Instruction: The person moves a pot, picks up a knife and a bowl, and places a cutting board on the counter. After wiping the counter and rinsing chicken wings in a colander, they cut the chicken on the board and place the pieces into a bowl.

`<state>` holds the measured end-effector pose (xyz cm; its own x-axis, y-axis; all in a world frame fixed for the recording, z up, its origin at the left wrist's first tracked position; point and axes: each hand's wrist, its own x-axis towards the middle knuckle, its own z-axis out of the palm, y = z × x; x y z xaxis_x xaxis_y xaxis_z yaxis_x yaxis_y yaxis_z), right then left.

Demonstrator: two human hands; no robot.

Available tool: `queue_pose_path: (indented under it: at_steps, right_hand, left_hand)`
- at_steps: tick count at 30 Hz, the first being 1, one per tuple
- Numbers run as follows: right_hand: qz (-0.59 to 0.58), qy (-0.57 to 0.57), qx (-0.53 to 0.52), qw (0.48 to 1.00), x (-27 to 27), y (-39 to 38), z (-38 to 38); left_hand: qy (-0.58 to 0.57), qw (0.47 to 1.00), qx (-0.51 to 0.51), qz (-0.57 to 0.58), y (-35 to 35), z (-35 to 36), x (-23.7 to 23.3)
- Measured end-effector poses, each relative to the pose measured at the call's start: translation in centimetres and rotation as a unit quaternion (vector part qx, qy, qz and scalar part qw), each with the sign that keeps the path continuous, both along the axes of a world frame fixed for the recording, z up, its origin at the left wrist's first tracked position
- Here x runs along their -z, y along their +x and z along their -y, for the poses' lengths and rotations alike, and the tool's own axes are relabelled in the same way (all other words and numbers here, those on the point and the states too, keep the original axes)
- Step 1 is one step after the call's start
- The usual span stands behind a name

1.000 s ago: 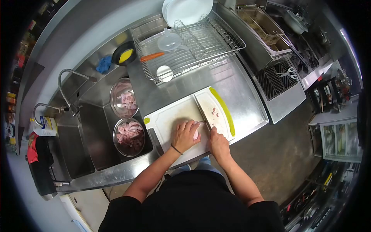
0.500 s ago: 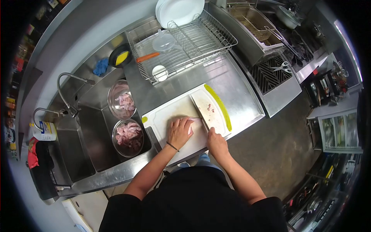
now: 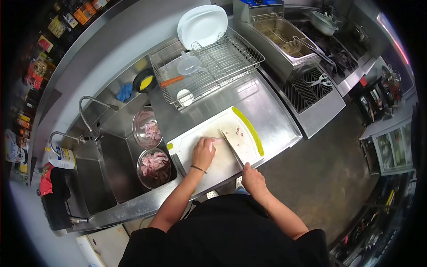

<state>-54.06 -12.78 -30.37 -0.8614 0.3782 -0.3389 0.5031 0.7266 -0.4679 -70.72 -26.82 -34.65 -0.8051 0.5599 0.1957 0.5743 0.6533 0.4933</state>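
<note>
A white cutting board (image 3: 184, 141) with a green edge lies on the steel counter in front of me. My left hand (image 3: 203, 152) is on its left half, fingers curled over a pale piece of raw meat (image 3: 217, 139) that pokes out past the fingertips. My right hand (image 3: 254, 179) grips the handle of a kitchen knife (image 3: 232, 147) at the board's near edge. The blade points away from me and slants left, its tip close to the meat. Small meat scraps (image 3: 238, 132) lie to the right of the blade.
Two round bowls with raw meat pieces, a farther bowl (image 3: 138, 121) and a nearer bowl (image 3: 141, 174), sit at the sink (image 3: 116, 162) on the left. Behind the board stands a wire dish rack (image 3: 222, 66). Scissors (image 3: 321, 80) rest at the right, near a fryer (image 3: 284, 38).
The knife has turned more edge-on and its handle has come nearer to me. My left hand has shifted slightly left. The camera view has also shifted.
</note>
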Motion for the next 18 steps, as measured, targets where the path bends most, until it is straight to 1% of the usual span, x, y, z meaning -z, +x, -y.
queue_pose_path:
  at_steps: [2,3,5,6,7,8,9,10,11,12,14,15,17,18]
  right_hand:
    - [0.049,0.016,-0.003,0.999,-0.5,0.0,0.2]
    - [0.046,0.014,-0.002,0.999,-0.4,-0.1,-0.1]
    - [0.024,-0.022,-0.003,0.999,-0.1,-0.1,-1.2]
    - [0.022,-0.050,0.004,0.998,0.5,-0.4,-1.7]
    - [0.022,-0.053,0.005,0.998,1.2,-0.4,-2.4]
    - [-0.006,-0.084,-0.002,0.996,2.0,-0.5,-3.1]
    - [-0.033,-0.113,-0.010,0.993,1.6,-0.8,-3.4]
    - [-0.032,-0.116,0.014,0.993,1.2,-0.8,-3.6]
    - [-0.031,-0.120,0.012,0.992,0.6,-0.7,-3.8]
    - [-0.051,-0.121,0.028,0.991,0.3,-0.5,-4.0]
    - [-0.074,-0.126,0.043,0.988,0.5,-0.2,-4.7]
    - [-0.074,-0.128,0.043,0.988,0.6,-0.1,-4.9]
    - [-0.087,-0.120,0.047,0.988,0.9,0.1,-5.2]
    - [-0.087,-0.124,0.047,0.987,1.0,0.1,-5.2]
  left_hand:
    - [0.059,0.997,-0.008,0.048,-0.7,0.7,-0.4]
    - [0.057,0.997,-0.008,0.045,-1.0,1.1,-0.8]
    - [-0.003,0.998,0.062,0.033,-1.0,1.8,-1.3]
    - [-0.006,0.997,0.063,0.034,-0.6,1.7,-2.0]
    - [-0.052,0.997,0.065,0.005,-0.4,1.5,-3.1]
    - [-0.098,0.993,0.066,-0.025,-0.4,1.4,-3.6]
    - [-0.101,0.992,0.066,-0.026,-0.2,1.1,-3.5]
    - [-0.132,0.988,0.053,-0.054,0.0,0.6,-3.2]
    - [-0.164,0.982,0.039,-0.081,0.3,0.2,-2.9]
    - [-0.168,0.982,0.039,-0.080,0.4,-0.1,-2.1]
    - [-0.222,0.966,0.015,-0.128,0.4,-0.6,-0.4]
    - [-0.225,0.966,0.016,-0.128,0.3,-0.9,-1.0]
    - [-0.193,0.975,0.021,-0.105,-0.4,-1.6,-2.3]
    - [-0.197,0.975,0.021,-0.106,-1.1,-1.6,-2.0]
